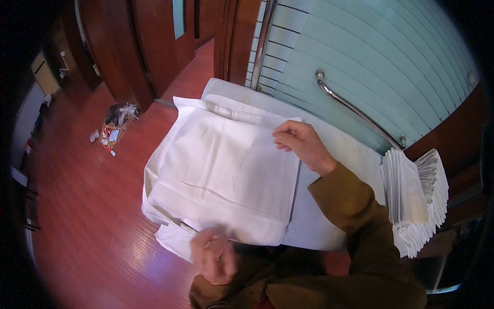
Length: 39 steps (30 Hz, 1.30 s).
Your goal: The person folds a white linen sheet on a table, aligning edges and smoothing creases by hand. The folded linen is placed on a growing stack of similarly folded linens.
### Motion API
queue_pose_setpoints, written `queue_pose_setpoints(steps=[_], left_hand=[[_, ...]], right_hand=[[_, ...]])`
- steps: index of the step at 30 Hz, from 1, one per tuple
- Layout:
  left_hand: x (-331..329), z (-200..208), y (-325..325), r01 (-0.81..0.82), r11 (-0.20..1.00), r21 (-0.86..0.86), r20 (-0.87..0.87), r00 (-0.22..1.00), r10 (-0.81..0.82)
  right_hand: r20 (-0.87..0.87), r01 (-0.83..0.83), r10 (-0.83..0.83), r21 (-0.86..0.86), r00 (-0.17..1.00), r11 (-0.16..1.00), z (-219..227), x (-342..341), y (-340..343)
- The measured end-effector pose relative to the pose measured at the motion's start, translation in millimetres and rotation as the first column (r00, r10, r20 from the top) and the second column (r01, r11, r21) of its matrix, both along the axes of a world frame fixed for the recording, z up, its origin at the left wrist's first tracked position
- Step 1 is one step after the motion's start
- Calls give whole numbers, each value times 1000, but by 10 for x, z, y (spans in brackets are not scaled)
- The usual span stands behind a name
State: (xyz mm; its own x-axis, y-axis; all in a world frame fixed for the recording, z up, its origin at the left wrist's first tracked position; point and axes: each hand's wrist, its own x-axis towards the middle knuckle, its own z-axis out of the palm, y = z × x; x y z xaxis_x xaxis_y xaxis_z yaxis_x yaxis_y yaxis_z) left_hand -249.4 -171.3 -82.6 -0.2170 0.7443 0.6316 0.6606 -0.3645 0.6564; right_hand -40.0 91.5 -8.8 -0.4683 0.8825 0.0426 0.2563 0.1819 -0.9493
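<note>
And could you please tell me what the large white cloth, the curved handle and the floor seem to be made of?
White cloth: fabric, perhaps cotton or a blend; smooth, with creases and soft folds.
Curved handle: polished metal, likely steel, given its bright highlights.
Floor: glossy reddish boards, wood or laminate; seams and glare show.

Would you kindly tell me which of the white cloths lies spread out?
The broad, lightly creased white cloth nearest the right hand: it lies mostly flat, whereas the folded white cloths are bunched together at the far right.
</note>
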Motion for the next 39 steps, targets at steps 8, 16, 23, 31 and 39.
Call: queue_pose_setpoints(steps=[8,16,23,31,39], left_hand=[[593,31,175,198,979,-53,-176,963,-205],[779,-15,217,124,988,-96,-241,960,-144],[889,26,233,64,992,-108,-266,960,-91],[988,7,213,38,999,-15,-307,951,-41],[1055,-176,-70,-87,996,-19,-271,959,78]], right_hand=[[20,441,-441,-50,897,896,-428,649,76],[174,411,-397,-55,901,910,-393,557,333],[70,441,-458,171,886,881,-683,445,581],[-78,425,-429,-57,900,903,-687,570,590],[-244,379,-422,-206,873,902,-746,626,657]])
